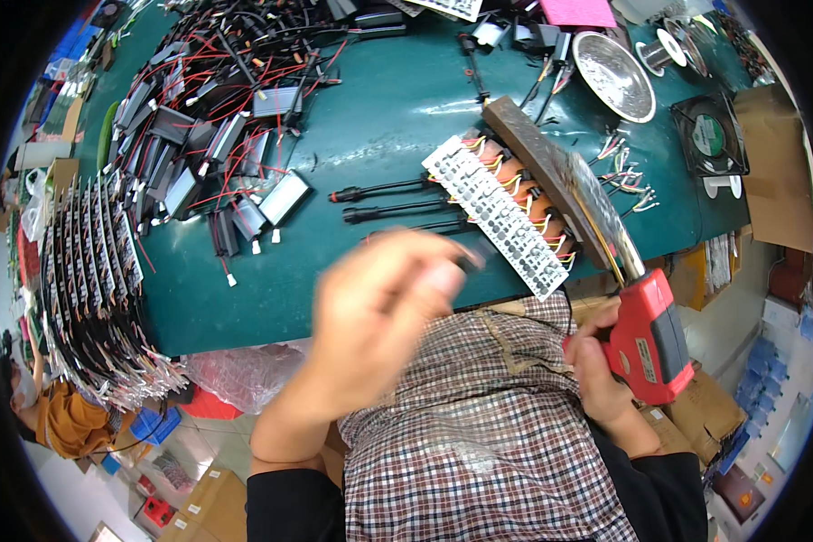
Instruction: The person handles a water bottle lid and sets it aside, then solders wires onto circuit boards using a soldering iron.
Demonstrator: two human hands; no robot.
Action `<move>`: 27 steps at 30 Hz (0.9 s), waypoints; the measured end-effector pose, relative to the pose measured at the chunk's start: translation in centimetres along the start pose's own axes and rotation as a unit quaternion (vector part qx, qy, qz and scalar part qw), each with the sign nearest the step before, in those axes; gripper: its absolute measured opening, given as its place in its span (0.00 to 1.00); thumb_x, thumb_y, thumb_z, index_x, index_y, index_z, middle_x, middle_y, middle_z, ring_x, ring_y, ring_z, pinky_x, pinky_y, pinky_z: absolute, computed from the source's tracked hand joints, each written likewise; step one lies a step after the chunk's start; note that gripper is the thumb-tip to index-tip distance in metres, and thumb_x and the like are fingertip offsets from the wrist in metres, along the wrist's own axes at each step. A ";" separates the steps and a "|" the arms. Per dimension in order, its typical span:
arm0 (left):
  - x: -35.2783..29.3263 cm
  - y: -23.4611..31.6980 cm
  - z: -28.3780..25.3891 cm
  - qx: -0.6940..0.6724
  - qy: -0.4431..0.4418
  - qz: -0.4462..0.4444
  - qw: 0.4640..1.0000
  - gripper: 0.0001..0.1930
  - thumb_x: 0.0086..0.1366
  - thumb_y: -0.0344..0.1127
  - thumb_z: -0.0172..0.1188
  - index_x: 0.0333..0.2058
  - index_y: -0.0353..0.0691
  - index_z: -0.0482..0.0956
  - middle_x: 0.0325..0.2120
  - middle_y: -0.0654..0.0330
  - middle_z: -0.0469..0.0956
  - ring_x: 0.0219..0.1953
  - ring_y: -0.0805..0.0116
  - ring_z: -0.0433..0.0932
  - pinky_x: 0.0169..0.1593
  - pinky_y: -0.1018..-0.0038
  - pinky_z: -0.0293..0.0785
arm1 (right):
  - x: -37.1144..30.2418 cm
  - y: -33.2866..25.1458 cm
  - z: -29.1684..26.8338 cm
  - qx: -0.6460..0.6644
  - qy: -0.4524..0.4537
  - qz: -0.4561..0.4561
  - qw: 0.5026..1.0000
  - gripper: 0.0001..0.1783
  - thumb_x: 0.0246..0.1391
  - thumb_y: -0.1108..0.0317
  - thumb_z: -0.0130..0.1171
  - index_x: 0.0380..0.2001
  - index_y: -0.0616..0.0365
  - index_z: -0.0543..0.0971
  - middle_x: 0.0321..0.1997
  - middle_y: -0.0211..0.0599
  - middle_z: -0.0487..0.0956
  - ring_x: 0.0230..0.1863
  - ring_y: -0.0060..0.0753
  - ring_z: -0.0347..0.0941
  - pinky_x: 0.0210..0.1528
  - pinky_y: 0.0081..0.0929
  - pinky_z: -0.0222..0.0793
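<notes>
Checked apron (479, 452) nearest cam, w/ L hand (375, 312), blurred, can't tell if pinching, just below-left of white board (499, 219), long axis slanting upper L to lower R, and R hand (598, 384) farther off, wrapped round red gun (646, 348).

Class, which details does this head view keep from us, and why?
All in the head view:
Dark piece at the left hand: blurred, so its shape is unclear.
Grip of the red tool: mostly covered by the right hand.
Pink sheet: cut off by the upper edge.
Heaped grey boxes: lower ones covered by others.
White board: fine details too small.
</notes>
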State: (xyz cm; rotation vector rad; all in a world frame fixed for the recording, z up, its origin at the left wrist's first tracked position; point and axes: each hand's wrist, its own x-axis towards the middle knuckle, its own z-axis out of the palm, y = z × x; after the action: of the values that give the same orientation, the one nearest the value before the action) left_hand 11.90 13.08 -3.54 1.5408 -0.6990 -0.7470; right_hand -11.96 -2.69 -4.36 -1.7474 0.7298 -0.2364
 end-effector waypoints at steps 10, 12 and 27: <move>-1.6 -2.7 4.4 -0.070 -0.133 -0.107 0.983 0.09 0.75 0.34 0.60 0.45 0.32 0.80 0.32 0.56 0.81 0.31 0.71 0.81 0.36 0.73 0.77 | 3.7 -1.4 2.5 0.126 -0.030 -0.079 0.988 0.23 0.61 0.85 0.60 0.55 0.59 0.66 0.51 0.41 0.77 0.53 0.27 0.80 0.49 0.23 0.80; -1.8 -2.6 4.6 -0.063 -0.128 -0.102 0.984 0.09 0.75 0.34 0.61 0.45 0.33 0.81 0.32 0.56 0.82 0.31 0.71 0.82 0.36 0.74 0.77 | 3.7 -1.4 2.6 0.117 -0.029 -0.065 0.991 0.23 0.61 0.84 0.60 0.56 0.59 0.66 0.50 0.40 0.76 0.51 0.26 0.80 0.48 0.23 0.80; -2.7 -4.0 7.6 0.195 0.072 0.200 0.958 0.14 0.58 0.25 0.73 0.42 0.33 0.81 0.31 0.54 0.85 0.25 0.61 0.83 0.28 0.70 0.77 | 3.0 -1.2 3.6 0.078 0.009 -0.041 0.996 0.24 0.59 0.85 0.58 0.55 0.58 0.64 0.50 0.34 0.67 0.44 0.21 0.71 0.49 0.25 0.73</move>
State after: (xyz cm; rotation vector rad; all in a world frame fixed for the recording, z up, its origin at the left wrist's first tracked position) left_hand 4.29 10.99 -7.80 1.7094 -1.0519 -0.1946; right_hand -7.30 -1.40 -4.99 -1.6294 0.6351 -0.3572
